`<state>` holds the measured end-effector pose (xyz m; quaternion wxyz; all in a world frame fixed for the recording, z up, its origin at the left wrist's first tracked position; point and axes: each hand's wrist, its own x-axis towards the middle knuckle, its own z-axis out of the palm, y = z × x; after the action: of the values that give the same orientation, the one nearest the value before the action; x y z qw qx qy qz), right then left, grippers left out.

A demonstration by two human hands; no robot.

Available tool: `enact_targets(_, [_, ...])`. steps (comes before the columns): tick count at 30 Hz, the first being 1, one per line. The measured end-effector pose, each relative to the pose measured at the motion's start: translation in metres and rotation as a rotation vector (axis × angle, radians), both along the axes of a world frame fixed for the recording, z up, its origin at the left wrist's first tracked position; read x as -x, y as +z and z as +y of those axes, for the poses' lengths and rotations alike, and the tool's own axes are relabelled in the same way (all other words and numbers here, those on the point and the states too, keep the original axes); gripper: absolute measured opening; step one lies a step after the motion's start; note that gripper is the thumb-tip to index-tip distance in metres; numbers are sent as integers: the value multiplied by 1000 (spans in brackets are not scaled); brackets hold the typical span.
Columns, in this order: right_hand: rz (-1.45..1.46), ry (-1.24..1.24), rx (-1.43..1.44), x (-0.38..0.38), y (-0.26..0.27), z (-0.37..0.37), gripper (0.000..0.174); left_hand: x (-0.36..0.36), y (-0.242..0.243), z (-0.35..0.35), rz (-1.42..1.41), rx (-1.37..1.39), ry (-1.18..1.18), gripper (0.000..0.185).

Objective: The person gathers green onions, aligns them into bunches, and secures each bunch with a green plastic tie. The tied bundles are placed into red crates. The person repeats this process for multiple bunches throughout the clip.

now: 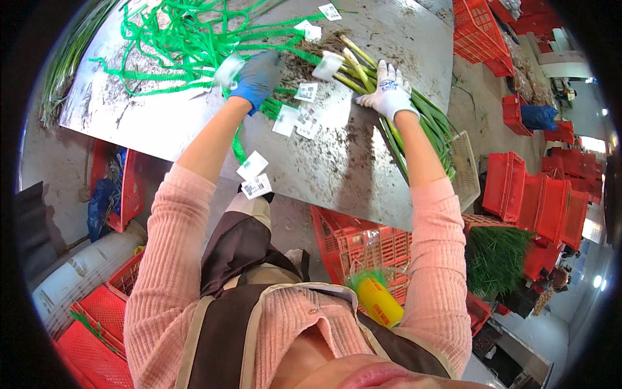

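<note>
My left hand (260,78), in a blue glove, is over the tangle of green mesh strips (180,39) with white printed tags; it is blurred, and whether its fingers hold a strip cannot be made out. A blurred white tag (229,70) is beside it. My right hand (388,93), in a white glove, lies spread on a bunch of green onions (427,119), whose roots point up and left and whose leaves run down to the right. More tags (306,92) lie between the hands on the soil-strewn metal table (330,165).
Red plastic crates (359,243) stand below the table's near edge, with a yellow roll (376,301) by them. A pale crate (464,170) is off the right edge. More onions (73,63) lie at the far left. Stacked red crates (534,199) stand at right.
</note>
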<state>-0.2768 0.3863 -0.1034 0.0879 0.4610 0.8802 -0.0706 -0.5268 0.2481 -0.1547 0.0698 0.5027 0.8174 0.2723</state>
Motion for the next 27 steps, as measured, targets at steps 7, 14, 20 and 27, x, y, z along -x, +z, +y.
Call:
enact_targets(7, [-37, 20, 145, 29, 20, 35, 57, -11, 32, 31, -47, -647, -123, 16])
enact_targets(14, [61, -111, 95, 6, 33, 37, 58, -56, 52, 40, -1072, -333, -219, 19])
enact_targets(20, [226, -231, 92, -16, 71, 24, 48, -127, 60, 64, -1365, -190, -113, 60])
enact_targets(27, [583, -57, 195, -40, 86, -1, 34, -189, 84, 100, -1583, -694, -178, 42])
